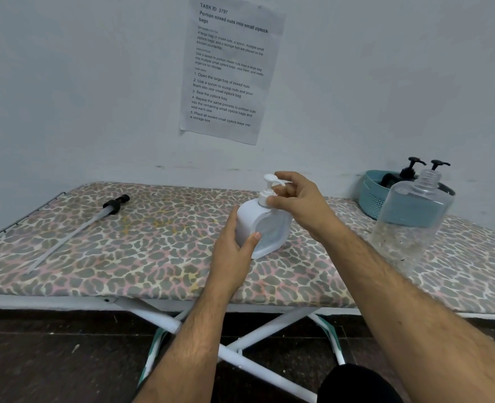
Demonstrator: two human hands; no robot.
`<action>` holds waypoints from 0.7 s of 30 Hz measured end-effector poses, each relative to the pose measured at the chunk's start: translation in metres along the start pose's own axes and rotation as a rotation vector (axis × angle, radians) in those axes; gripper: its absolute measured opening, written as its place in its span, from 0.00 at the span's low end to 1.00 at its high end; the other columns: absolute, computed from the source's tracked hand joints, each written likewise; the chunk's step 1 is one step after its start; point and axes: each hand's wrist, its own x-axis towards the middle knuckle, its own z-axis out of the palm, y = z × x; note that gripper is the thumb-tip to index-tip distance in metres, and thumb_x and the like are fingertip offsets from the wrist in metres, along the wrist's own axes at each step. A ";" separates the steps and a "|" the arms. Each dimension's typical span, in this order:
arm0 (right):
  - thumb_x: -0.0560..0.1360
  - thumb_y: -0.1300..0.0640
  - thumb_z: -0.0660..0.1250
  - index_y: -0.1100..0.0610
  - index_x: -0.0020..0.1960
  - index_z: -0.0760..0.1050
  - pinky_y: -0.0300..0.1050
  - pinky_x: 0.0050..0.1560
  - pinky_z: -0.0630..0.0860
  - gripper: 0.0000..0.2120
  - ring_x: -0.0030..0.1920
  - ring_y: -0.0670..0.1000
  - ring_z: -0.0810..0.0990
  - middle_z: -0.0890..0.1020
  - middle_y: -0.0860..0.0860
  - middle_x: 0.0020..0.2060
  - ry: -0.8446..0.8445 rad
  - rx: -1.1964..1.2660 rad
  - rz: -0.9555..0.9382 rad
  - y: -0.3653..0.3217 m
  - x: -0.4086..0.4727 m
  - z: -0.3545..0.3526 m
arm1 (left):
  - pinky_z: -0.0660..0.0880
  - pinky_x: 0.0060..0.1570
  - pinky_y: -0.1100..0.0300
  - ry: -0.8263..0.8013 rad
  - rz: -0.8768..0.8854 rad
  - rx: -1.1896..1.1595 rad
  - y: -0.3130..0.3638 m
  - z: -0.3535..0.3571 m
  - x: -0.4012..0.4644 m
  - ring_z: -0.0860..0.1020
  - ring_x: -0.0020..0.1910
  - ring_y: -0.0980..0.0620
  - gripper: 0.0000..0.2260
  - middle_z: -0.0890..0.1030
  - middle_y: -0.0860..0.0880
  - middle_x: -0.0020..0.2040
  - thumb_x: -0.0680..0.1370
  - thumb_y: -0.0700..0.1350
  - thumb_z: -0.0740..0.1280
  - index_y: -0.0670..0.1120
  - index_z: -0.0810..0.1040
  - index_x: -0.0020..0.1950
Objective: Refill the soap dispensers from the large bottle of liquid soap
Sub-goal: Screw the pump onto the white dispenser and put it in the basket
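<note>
White dispenser (262, 228) steadied on the worktop (153, 257), pump collar under the fingers.

Left hand (234, 251) wraps the dispenser body, thumb across its front, likely to stop it turning; right hand (298, 199) pinches the collar below the white pump head (272, 179), fingers curled, probably twisting it, direction unclear. Large clear bottle (412, 219) stands well to the right, neck open, part full; its black pump with long tube (94, 219) lies far left, presumably kept clear for pouring. Teal basket (371, 199) behind holds 2 black-pumped dispensers (409, 170). Wall sheet (228, 68) reads "TASK ID 3797, Portion mixed nuts into small ziplock bags". No brand legible.
</note>
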 end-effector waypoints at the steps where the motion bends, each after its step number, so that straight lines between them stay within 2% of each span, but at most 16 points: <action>1: 0.72 0.63 0.76 0.57 0.68 0.73 0.41 0.51 0.75 0.26 0.47 0.48 0.81 0.82 0.50 0.44 0.000 -0.012 -0.007 -0.001 0.000 0.000 | 0.76 0.63 0.46 -0.001 -0.002 0.000 0.000 0.000 0.000 0.74 0.67 0.55 0.31 0.73 0.58 0.70 0.75 0.56 0.68 0.63 0.60 0.77; 4: 0.72 0.62 0.76 0.59 0.58 0.79 0.42 0.46 0.74 0.16 0.41 0.48 0.77 0.79 0.52 0.40 -0.050 -0.074 -0.011 -0.004 0.002 -0.001 | 0.76 0.63 0.46 -0.002 -0.007 0.000 0.000 0.000 0.001 0.73 0.67 0.55 0.30 0.72 0.57 0.71 0.79 0.52 0.68 0.62 0.59 0.77; 6: 0.74 0.61 0.74 0.61 0.54 0.81 0.41 0.45 0.74 0.09 0.41 0.48 0.78 0.80 0.52 0.42 -0.122 -0.119 0.010 -0.008 0.004 -0.004 | 0.76 0.63 0.46 -0.006 -0.002 0.006 0.000 -0.001 0.001 0.73 0.68 0.55 0.30 0.71 0.57 0.71 0.79 0.51 0.68 0.62 0.59 0.77; 9: 0.75 0.62 0.72 0.60 0.53 0.82 0.38 0.47 0.76 0.07 0.44 0.46 0.81 0.84 0.51 0.46 -0.235 -0.108 0.060 -0.014 0.006 -0.008 | 0.75 0.64 0.47 -0.007 -0.005 0.003 0.000 -0.001 0.001 0.73 0.68 0.55 0.30 0.71 0.57 0.72 0.79 0.51 0.68 0.61 0.59 0.78; 12: 0.71 0.61 0.76 0.57 0.46 0.84 0.41 0.45 0.75 0.04 0.40 0.47 0.80 0.84 0.51 0.41 -0.201 -0.170 0.054 -0.017 0.010 -0.012 | 0.75 0.64 0.47 -0.007 -0.012 0.008 0.000 -0.001 0.001 0.72 0.69 0.55 0.31 0.70 0.57 0.73 0.79 0.51 0.68 0.61 0.58 0.78; 17: 0.68 0.57 0.80 0.55 0.42 0.79 0.39 0.43 0.71 0.10 0.40 0.46 0.75 0.77 0.47 0.40 -0.129 -0.269 0.031 -0.015 0.013 -0.008 | 0.77 0.61 0.46 -0.003 -0.013 -0.001 0.000 -0.001 0.002 0.75 0.66 0.54 0.29 0.72 0.57 0.70 0.79 0.51 0.68 0.62 0.60 0.77; 21: 0.71 0.57 0.77 0.56 0.49 0.82 0.43 0.49 0.75 0.09 0.44 0.48 0.79 0.82 0.48 0.46 -0.155 -0.262 0.038 -0.016 0.012 -0.009 | 0.77 0.61 0.46 -0.008 -0.019 -0.007 0.000 -0.002 0.002 0.74 0.67 0.54 0.30 0.72 0.57 0.71 0.78 0.52 0.68 0.63 0.59 0.77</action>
